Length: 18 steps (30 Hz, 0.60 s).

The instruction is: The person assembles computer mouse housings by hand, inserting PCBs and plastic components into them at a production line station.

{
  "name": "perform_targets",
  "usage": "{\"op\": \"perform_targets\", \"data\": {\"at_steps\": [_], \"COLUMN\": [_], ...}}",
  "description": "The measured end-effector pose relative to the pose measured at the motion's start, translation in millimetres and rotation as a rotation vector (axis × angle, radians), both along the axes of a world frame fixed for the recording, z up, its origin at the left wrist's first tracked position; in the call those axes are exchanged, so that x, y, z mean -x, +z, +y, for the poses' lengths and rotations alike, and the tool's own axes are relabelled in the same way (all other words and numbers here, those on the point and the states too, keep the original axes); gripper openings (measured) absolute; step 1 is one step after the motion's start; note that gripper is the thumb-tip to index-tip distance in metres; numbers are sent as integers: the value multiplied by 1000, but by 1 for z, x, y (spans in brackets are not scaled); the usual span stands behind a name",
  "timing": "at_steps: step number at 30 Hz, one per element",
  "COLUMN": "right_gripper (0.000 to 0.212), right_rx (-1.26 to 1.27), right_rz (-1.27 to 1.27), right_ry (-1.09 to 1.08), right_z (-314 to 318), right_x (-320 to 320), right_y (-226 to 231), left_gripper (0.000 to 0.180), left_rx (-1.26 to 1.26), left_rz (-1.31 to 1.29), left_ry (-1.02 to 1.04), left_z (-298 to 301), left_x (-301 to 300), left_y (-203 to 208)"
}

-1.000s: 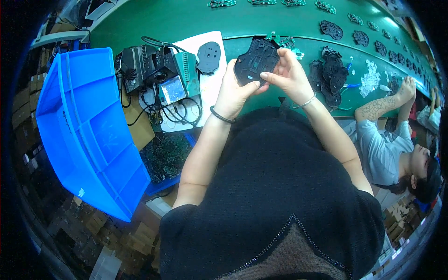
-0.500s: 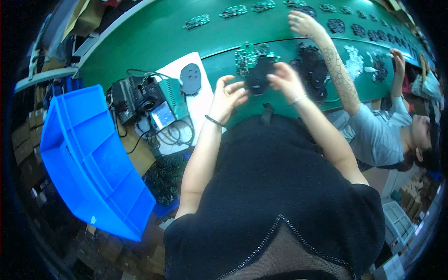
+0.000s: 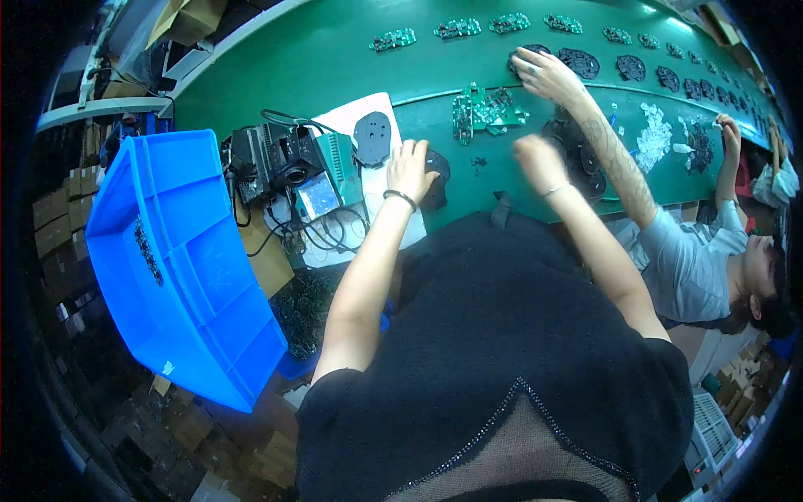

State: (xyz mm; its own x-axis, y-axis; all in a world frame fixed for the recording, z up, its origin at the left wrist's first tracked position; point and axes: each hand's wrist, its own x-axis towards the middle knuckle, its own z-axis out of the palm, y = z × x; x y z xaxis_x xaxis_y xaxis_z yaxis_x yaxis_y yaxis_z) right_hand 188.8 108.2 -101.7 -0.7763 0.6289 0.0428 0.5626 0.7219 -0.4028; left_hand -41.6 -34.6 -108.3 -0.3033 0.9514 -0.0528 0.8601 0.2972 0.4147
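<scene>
The green bench (image 3: 335,58) curves across the top of your view, with a row of green boards and dark round parts along its far side. To your left a big blue bin (image 3: 180,251) stands tilted against the bench edge, with a thin dark strip lying on its inner wall. Between the bin and your left arm sits a dark box with a small screen (image 3: 293,167), and its tangled cables trail onto a white sheet (image 3: 368,125). A dark round disc (image 3: 372,138) lies on that sheet, near your left fingers.

Your left hand (image 3: 411,167) lies palm down with the fingers spread, resting on a black round part (image 3: 435,177) at the near edge of the bench, just beside the white sheet; it presses the part flat, not clutching it. A dark band sits on that wrist.

Your right hand (image 3: 535,159) hovers over the bench, loosely curled and blurred, so I cannot tell if it holds anything. Just beyond it lies a green circuit board (image 3: 485,109).

To your right a co-worker's hand (image 3: 544,74) reaches across onto another black disc (image 3: 523,57).
</scene>
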Motion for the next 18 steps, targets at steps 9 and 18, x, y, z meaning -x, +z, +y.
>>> {"op": "perform_targets", "data": {"at_steps": [9, 18], "right_gripper": [11, 6], "right_rx": [242, 211], "right_rz": [-215, 121], "right_ry": [139, 77], "right_z": [-49, -31], "right_x": [24, 22], "right_y": [-41, -39], "left_gripper": [32, 20], "left_rx": [215, -36], "left_rz": [-279, -1513], "left_ry": [-6, 364], "left_z": [-12, -37], "left_x": [14, 37], "left_y": [-18, 35]}}
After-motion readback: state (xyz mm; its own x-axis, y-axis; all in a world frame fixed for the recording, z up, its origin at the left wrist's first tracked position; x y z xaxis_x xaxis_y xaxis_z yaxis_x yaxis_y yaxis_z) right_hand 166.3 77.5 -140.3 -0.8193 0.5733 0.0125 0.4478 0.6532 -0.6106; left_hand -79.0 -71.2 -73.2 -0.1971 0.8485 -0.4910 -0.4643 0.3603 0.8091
